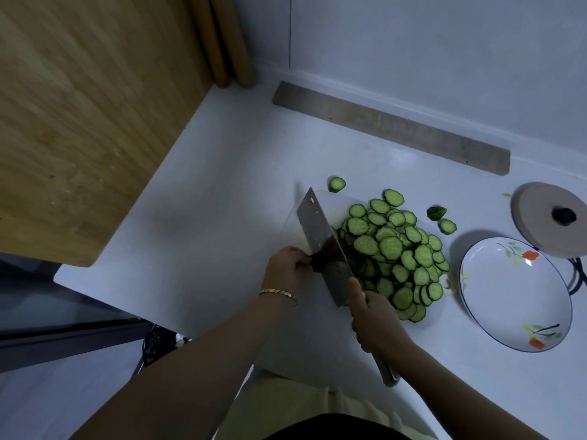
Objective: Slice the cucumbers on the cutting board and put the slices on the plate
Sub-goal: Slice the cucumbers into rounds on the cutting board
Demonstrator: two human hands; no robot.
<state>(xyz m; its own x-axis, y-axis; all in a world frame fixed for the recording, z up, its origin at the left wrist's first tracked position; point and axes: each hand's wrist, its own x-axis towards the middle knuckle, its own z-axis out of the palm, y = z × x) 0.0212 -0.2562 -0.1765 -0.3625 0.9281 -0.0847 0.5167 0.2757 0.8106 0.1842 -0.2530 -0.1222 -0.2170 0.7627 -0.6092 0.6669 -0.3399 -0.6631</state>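
The right hand (378,322) is closed around the cleaver (324,246) handle; the left hand (287,268) pinches a short cucumber stub (319,260) against the blade's left face. The blade runs near to far on the cutting board (292,230). Sliced cucumber (394,249) is heaped just right; further right, the empty plate (514,296) sits on the desk (222,192).
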